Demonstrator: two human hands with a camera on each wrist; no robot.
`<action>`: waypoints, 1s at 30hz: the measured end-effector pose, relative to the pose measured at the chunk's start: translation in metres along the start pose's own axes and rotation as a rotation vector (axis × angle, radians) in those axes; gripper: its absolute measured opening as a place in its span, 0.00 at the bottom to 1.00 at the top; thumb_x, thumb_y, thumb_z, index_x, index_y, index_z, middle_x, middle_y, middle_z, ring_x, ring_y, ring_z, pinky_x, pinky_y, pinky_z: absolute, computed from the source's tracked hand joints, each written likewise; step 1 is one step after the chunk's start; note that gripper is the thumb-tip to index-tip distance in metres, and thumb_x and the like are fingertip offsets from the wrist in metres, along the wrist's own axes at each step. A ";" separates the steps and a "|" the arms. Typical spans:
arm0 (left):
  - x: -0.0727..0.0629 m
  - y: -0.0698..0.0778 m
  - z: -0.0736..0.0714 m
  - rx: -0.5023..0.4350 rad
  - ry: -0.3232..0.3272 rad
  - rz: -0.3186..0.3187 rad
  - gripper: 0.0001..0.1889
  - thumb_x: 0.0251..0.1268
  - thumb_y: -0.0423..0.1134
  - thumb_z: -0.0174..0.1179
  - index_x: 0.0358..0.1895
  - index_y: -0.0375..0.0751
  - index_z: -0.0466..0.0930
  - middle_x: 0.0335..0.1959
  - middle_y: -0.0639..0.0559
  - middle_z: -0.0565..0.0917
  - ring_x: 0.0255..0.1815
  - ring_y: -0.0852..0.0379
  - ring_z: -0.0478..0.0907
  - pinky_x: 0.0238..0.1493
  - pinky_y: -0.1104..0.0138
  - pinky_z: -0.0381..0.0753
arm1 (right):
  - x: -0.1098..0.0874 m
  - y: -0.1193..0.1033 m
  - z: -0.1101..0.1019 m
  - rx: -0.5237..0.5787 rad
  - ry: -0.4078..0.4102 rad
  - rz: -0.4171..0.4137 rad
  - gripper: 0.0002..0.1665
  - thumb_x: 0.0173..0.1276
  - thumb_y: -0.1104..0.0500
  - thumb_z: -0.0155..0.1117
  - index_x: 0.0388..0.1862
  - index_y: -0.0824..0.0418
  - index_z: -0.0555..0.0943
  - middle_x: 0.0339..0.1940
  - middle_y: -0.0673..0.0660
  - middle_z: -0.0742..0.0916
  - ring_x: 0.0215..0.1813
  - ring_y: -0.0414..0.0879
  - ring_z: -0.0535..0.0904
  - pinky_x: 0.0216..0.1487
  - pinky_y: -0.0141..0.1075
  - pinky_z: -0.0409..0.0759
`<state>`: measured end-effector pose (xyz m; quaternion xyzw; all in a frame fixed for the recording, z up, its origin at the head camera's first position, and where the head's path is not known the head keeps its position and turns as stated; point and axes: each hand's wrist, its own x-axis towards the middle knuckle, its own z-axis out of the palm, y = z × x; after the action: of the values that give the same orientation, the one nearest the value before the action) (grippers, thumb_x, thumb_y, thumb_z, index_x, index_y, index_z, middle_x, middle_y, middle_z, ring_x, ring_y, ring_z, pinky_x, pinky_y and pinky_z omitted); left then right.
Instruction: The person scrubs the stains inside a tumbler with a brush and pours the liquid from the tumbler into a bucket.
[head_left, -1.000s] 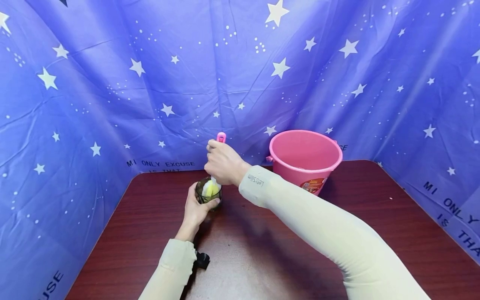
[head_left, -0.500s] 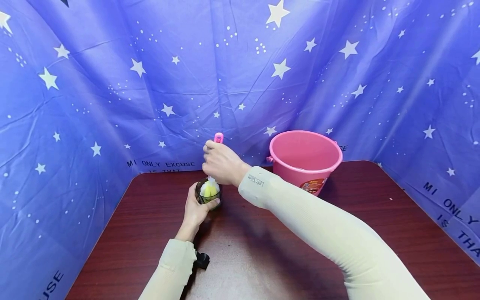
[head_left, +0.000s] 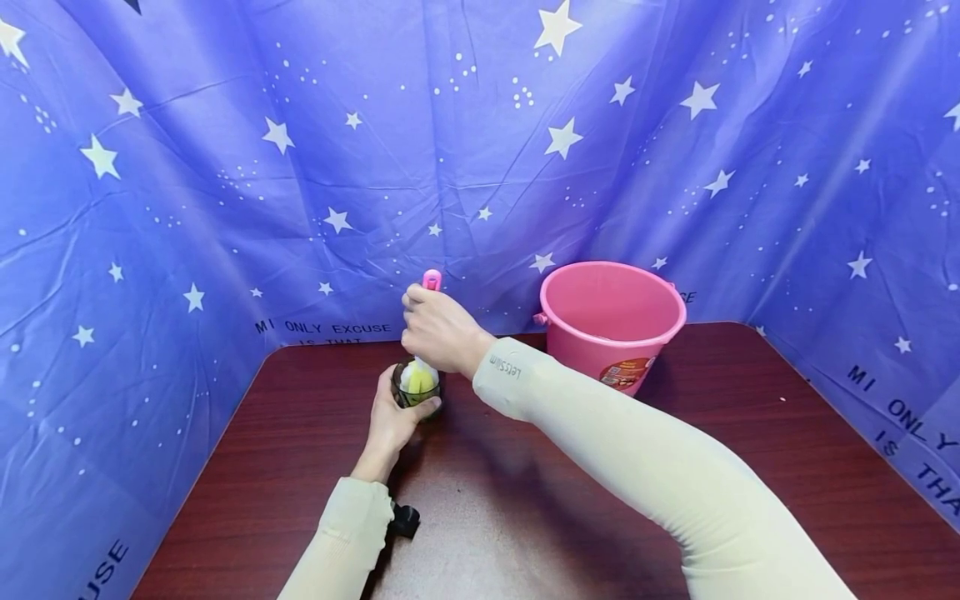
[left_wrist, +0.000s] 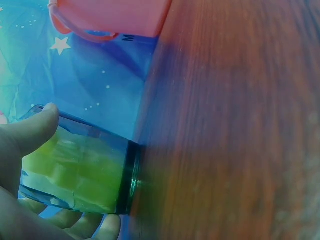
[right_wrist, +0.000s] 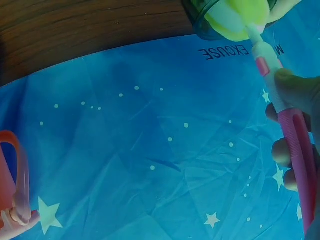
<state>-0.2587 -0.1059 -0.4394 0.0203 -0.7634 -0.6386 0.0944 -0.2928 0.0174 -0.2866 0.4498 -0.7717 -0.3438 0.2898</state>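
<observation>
A dark green see-through glass point(left_wrist: 95, 165) stands upright on the table, its base touching the wood. My left hand point(head_left: 390, 421) grips it round the side, thumb on the near side and fingers behind. Above it my right hand point(head_left: 441, 329) is wrapped round the pink and white handle of a cup brush point(right_wrist: 295, 130). The pink end of that handle sticks up past the fist. Inside the glass sits the brush's yellow and white sponge head point(head_left: 420, 379), filling much of it, as the left wrist view shows through the wall.
A pink bucket point(head_left: 562, 333) stands at the back right, behind the right forearm. The dark red wooden table point(head_left: 675, 467) ends against a blue star-patterned cloth point(head_left: 480, 150). A black object point(head_left: 405, 521) is at the left wrist.
My right hand and the brush handle have shifted slightly left, the handle tip now a little lower. The sponge has moved slightly left within the glass. My left hand stays put.
</observation>
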 end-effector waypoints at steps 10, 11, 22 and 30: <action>0.000 -0.001 0.001 -0.003 0.002 0.006 0.43 0.43 0.29 0.74 0.66 0.42 0.61 0.58 0.42 0.74 0.57 0.48 0.70 0.59 0.56 0.66 | -0.001 0.000 0.001 -0.003 -0.042 0.027 0.15 0.64 0.59 0.53 0.29 0.44 0.86 0.31 0.51 0.87 0.39 0.48 0.69 0.50 0.41 0.57; 0.000 -0.001 0.001 -0.007 0.002 0.006 0.43 0.43 0.29 0.74 0.66 0.42 0.61 0.58 0.42 0.74 0.57 0.48 0.70 0.59 0.56 0.66 | -0.001 0.001 0.001 0.000 -0.050 0.028 0.15 0.63 0.58 0.53 0.29 0.44 0.86 0.31 0.51 0.87 0.39 0.48 0.69 0.50 0.41 0.57; 0.000 -0.001 0.002 -0.034 -0.001 0.007 0.43 0.42 0.27 0.73 0.65 0.42 0.62 0.57 0.41 0.75 0.56 0.47 0.71 0.58 0.56 0.67 | -0.004 0.007 0.001 0.062 -0.095 0.020 0.10 0.61 0.52 0.56 0.28 0.46 0.84 0.29 0.53 0.87 0.39 0.49 0.70 0.51 0.41 0.57; 0.000 -0.002 0.001 -0.030 -0.001 -0.001 0.42 0.42 0.28 0.74 0.65 0.43 0.63 0.58 0.42 0.74 0.57 0.47 0.70 0.60 0.55 0.66 | -0.004 0.010 0.002 0.079 -0.110 -0.011 0.10 0.59 0.48 0.57 0.28 0.47 0.84 0.28 0.52 0.86 0.38 0.50 0.69 0.51 0.42 0.57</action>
<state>-0.2595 -0.1049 -0.4414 0.0189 -0.7538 -0.6500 0.0940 -0.2971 0.0250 -0.2804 0.4454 -0.7969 -0.3390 0.2271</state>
